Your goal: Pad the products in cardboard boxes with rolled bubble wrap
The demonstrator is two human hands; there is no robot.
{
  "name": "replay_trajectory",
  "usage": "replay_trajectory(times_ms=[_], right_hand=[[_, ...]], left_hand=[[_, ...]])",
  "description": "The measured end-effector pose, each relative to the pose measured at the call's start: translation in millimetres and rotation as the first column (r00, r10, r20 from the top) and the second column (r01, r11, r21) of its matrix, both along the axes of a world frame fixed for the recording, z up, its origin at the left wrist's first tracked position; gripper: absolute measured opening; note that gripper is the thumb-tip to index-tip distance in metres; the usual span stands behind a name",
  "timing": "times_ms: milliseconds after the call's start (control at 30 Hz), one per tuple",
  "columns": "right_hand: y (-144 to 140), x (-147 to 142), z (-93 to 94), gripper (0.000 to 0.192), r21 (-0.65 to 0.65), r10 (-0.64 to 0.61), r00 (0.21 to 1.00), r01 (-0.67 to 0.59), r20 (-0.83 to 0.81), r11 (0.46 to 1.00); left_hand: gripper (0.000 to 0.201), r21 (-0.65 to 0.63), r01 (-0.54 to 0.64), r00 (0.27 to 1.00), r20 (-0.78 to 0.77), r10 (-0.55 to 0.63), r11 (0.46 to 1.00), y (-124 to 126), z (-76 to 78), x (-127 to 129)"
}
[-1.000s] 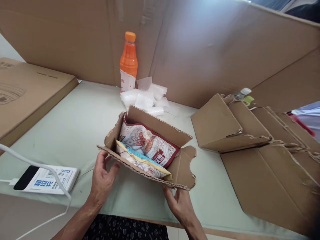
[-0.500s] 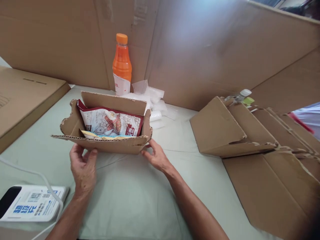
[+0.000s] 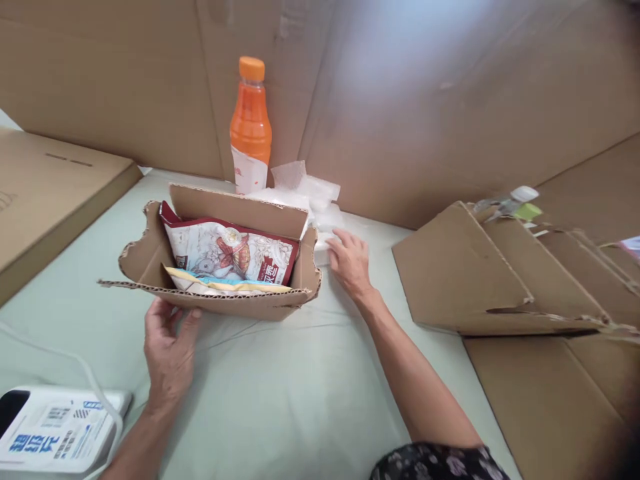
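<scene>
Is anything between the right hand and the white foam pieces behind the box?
Nothing visible. The right hand lies past the right end of the cardboard box, fingertips already at the white foam pieces. The left hand is at the box's front wall.

A plain brown corrugated box (image 3: 215, 293) is seen at centre left, and in it a snack bag (image 3: 227, 250) printed white with a dark red border and an orange-red figure, above a yellow and light blue packet (image 3: 225, 285). An orange bottle (image 3: 251, 127) with an orange cap and white label is shown at upper centre beside clear white plastic packs (image 3: 310, 193). The worktop (image 3: 280, 400) is covered in pale green, and a white device (image 3: 55, 433) with blue lettering is found at lower left.
</scene>
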State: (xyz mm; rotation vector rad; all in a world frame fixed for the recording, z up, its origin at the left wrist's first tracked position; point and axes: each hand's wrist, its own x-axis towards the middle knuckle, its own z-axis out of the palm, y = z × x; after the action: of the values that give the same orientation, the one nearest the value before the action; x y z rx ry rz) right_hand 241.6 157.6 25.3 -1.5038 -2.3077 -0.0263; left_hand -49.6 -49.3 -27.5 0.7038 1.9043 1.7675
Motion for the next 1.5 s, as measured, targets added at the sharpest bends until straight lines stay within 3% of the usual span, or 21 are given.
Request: replay_trajectory(times_ms=[100, 167, 300, 367, 467, 633, 700, 767, 833, 867, 933, 1000, 1033, 1067, 1133, 1200, 1233, 1300, 1367, 1500], right_hand=[[-51, 36, 21.4, 0.024, 0.059, -0.025, 0.984, 0.036, -0.179, 0.998], [-90, 60, 37.8, 0.024, -0.016, -0.087, 0.942, 0.086, -0.324, 0.996], [-157, 85, 61.0, 0.032, -0.273, -0.257, 0.716, 0.096, -0.649, 0.957], [-181, 86, 67.3, 0.034, -0.340, -0.284, 0.590, 0.018, -0.756, 0.940], [-207, 82, 77.9, 0.035, -0.413, -0.290, 0.507, -0.149, -0.812, 0.898], [-232, 72, 100.8, 0.043, -0.530, -0.313, 0.481, -0.424, -0.819, 0.735], [-231, 67, 98.8, 0.046, -0.551, -0.333, 0.467, -0.479, -0.819, 0.683], [-223, 62, 84.1, 0.049, -0.586, -0.387, 0.451, -0.491, -0.804, 0.644], [-211, 60, 58.8, 0.052, -0.642, -0.461, 0.455, -0.440, -0.762, 0.628], [-205, 61, 44.4, 0.052, -0.667, -0.493, 0.464, -0.369, -0.736, 0.647], [-201, 65, 18.4, 0.048, -0.665, -0.525, 0.500, -0.147, -0.688, 0.732], [-209, 69, 3.0, 0.039, -0.569, -0.497, 0.556, 0.053, -0.666, 0.821], [-216, 69, 0.5, 0.033, -0.507, -0.451, 0.599, 0.084, -0.662, 0.858], [-226, 68, 1.0, 0.026, -0.452, -0.373, 0.653, 0.053, -0.659, 0.890], [-244, 58, 6.9, 0.019, -0.340, -0.122, 0.759, -0.136, -0.639, 0.931], [-256, 39, 11.4, 0.017, -0.236, 0.152, 0.844, -0.310, -0.514, 0.921], [-259, 29, 10.7, 0.019, -0.200, 0.235, 0.884, -0.336, -0.403, 0.920], [-256, 13, 3.2, 0.028, -0.144, 0.249, 0.956, -0.270, -0.154, 0.952], [-246, 7, -7.7, 0.029, -0.100, 0.201, 0.979, -0.199, 0.009, 0.975], [-211, 24, -11.7, 0.020, -0.101, 0.259, 0.966, -0.259, -0.020, 0.960]], left_hand=[[0.066, 0.013, 0.016, 0.999, -0.041, -0.016, 1.000, 2, 2.7, 0], [0.068, 0.030, 0.007, 0.992, -0.123, -0.004, 1.000, 1, 8.6, 3], [0.079, 0.156, -0.003, 0.900, -0.430, 0.071, 0.988, -19, 26.4, 24], [0.079, 0.247, 0.116, 0.837, -0.546, 0.039, 0.962, -38, 36.4, 45], [0.080, 0.235, 0.377, 0.780, -0.602, -0.170, 0.896, -65, 52.3, 78], [0.102, 0.078, 0.685, 0.680, -0.425, -0.597, 0.724, -73, 72.6, 98], [0.107, 0.043, 0.785, 0.608, -0.245, -0.755, 0.618, -68, 73.2, 98], [0.098, 0.037, 0.865, 0.499, 0.036, -0.866, 0.501, -64, 69.0, 100], [0.081, 0.037, 0.896, 0.399, 0.369, -0.840, 0.442, -64, 62.1, 103], [0.075, 0.026, 0.895, 0.372, 0.505, -0.779, 0.445, -65, 58.5, 105], [0.076, -0.020, 0.862, 0.396, 0.650, -0.648, 0.506, -70, 52.2, 107], [0.087, -0.078, 0.819, 0.468, 0.664, -0.583, 0.568, -76, 47.8, 105], [0.092, -0.104, 0.804, 0.503, 0.645, -0.576, 0.586, -79, 46.4, 103], [0.095, -0.121, 0.796, 0.528, 0.620, -0.581, 0.593, -81, 45.3, 101], [0.089, -0.146, 0.807, 0.545, 0.557, -0.627, 0.572, -86, 43.7, 97], [0.067, -0.192, 0.839, 0.532, 0.484, -0.695, 0.508, -90, 42.5, 95], [0.056, -0.231, 0.851, 0.522, 0.455, -0.721, 0.471, -91, 41.8, 95], [0.038, -0.318, 0.854, 0.516, 0.418, -0.748, 0.411, -93, 40.5, 95], [0.029, -0.359, 0.850, 0.516, 0.412, -0.751, 0.386, -95, 39.3, 96], [0.022, -0.362, 0.855, 0.507, 0.434, -0.745, 0.371, -103, 40.9, 94]])
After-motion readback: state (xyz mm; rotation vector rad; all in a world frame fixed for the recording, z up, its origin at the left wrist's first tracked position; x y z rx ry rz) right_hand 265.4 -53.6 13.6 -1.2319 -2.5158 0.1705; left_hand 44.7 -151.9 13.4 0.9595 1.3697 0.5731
